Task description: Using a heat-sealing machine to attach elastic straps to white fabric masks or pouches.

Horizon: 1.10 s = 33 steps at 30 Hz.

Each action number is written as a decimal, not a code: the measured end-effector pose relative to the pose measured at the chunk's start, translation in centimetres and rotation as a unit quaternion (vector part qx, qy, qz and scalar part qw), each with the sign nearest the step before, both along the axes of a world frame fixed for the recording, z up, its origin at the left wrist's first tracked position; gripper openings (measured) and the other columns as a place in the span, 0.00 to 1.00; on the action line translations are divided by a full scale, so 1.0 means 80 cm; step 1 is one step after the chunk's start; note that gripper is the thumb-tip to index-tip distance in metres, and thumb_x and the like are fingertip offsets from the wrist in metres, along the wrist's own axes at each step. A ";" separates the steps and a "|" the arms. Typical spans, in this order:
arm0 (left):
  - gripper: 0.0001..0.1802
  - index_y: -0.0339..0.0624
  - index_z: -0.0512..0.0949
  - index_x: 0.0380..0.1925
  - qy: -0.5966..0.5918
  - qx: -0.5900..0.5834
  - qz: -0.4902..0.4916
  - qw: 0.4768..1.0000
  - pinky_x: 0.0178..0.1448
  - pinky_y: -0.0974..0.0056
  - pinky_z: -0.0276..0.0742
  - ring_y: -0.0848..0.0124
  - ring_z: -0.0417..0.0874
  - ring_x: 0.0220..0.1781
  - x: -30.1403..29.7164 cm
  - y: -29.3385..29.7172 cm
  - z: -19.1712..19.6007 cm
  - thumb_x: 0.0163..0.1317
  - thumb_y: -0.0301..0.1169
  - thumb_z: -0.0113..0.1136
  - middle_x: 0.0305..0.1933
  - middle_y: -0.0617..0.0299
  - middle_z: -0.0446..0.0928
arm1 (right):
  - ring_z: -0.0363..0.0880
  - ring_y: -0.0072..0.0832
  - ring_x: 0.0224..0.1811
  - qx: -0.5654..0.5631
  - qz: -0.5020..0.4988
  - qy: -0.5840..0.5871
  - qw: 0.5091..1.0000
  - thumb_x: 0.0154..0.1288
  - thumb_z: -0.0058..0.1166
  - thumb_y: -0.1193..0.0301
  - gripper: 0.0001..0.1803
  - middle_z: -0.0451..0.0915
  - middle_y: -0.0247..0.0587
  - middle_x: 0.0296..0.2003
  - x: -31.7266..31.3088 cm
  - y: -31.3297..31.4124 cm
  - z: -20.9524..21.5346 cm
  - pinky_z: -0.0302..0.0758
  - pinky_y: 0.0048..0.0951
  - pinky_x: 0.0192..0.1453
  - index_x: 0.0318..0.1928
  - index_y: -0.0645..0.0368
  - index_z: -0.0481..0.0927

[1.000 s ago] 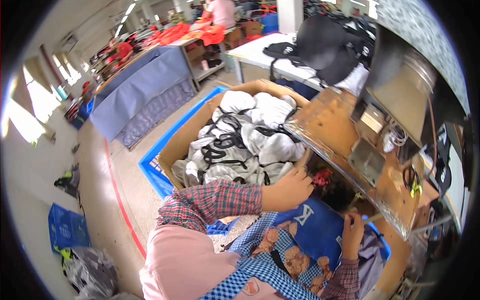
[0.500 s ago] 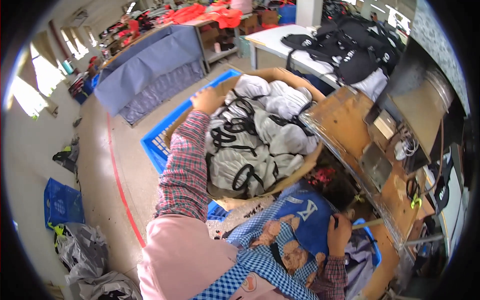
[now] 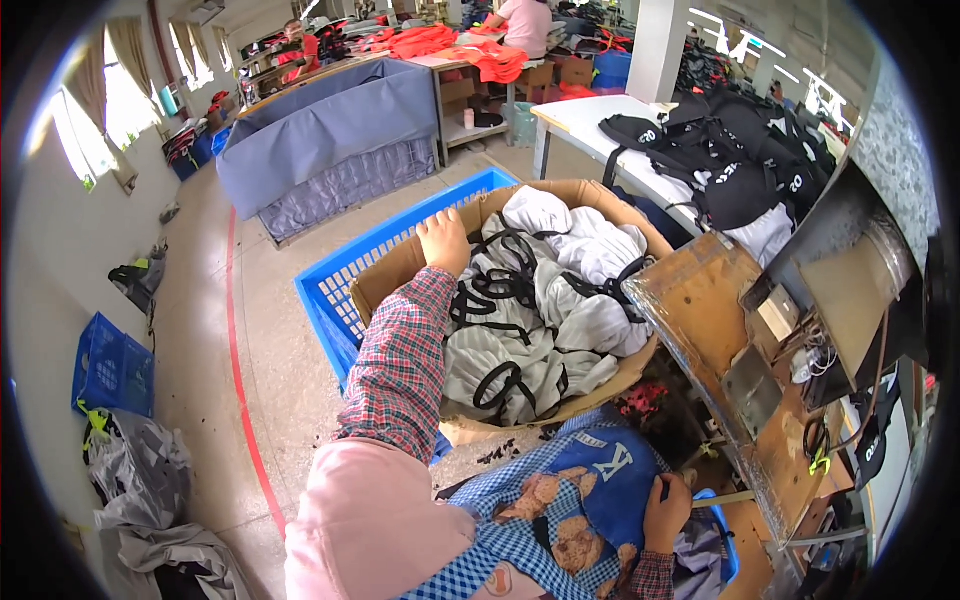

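White caps (image 3: 560, 310), left hand (image 3: 444, 240) reaching in

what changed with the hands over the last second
The left hand left the near side of the cardboard box, by the wooden table, and reached across the white and black garments to the box's far rim, where it now rests with fingers loose. Whether it grips the rim is unclear. The right hand stayed low on the blue cloth in the lap. Box and blue crate did not visibly move.
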<state>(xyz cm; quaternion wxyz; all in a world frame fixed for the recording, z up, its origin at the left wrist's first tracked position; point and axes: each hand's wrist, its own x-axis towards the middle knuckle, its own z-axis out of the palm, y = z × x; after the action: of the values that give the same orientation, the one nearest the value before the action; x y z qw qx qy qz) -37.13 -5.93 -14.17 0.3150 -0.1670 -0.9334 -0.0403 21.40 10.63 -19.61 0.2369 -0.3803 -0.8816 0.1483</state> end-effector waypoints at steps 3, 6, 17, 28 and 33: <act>0.13 0.43 0.72 0.45 0.007 0.000 0.002 1.000 0.53 0.47 0.69 0.56 0.79 0.50 0.005 0.002 -0.001 0.59 0.31 0.55 0.45 0.55 0.77 | 0.78 0.47 0.42 0.014 -0.006 -0.002 1.000 0.64 0.57 0.70 0.07 0.81 0.47 0.37 0.002 0.000 -0.003 0.71 0.44 0.51 0.38 0.61 0.79; 0.13 0.42 0.72 0.44 0.021 0.016 -0.004 1.000 0.53 0.48 0.69 0.56 0.79 0.50 0.005 0.002 -0.001 0.59 0.30 0.55 0.44 0.55 0.77 | 0.78 0.47 0.42 0.012 -0.005 0.003 1.000 0.64 0.57 0.70 0.07 0.81 0.47 0.37 -0.001 0.000 0.001 0.71 0.44 0.51 0.39 0.61 0.80; 0.14 0.41 0.72 0.46 0.021 0.012 -0.008 1.000 0.52 0.48 0.68 0.56 0.79 0.50 0.001 0.004 -0.003 0.59 0.30 0.54 0.44 0.54 0.77 | 0.77 0.47 0.42 0.007 0.002 0.007 1.000 0.65 0.56 0.70 0.08 0.81 0.47 0.38 -0.004 0.003 0.003 0.71 0.45 0.52 0.39 0.61 0.80; 0.15 0.41 0.72 0.47 0.010 0.015 -0.009 1.000 0.54 0.47 0.68 0.54 0.78 0.51 0.002 0.002 -0.004 0.59 0.30 0.54 0.45 0.53 0.77 | 0.77 0.47 0.42 0.019 -0.002 0.010 1.000 0.64 0.57 0.70 0.07 0.81 0.47 0.37 0.001 0.002 -0.002 0.72 0.44 0.51 0.39 0.61 0.79; 0.15 0.41 0.72 0.47 -0.006 0.009 -0.007 1.000 0.54 0.47 0.68 0.54 0.78 0.51 0.006 0.003 0.001 0.60 0.31 0.54 0.46 0.53 0.77 | 0.77 0.47 0.42 0.014 0.005 0.018 1.000 0.64 0.57 0.70 0.07 0.80 0.47 0.36 0.001 0.000 0.004 0.71 0.45 0.50 0.38 0.60 0.79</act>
<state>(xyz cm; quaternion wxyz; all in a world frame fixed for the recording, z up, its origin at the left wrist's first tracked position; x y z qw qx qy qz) -36.69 -5.66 -14.08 0.3109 -0.1705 -0.9336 -0.0522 21.48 10.63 -19.31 0.2572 -0.3698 -0.8811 0.1441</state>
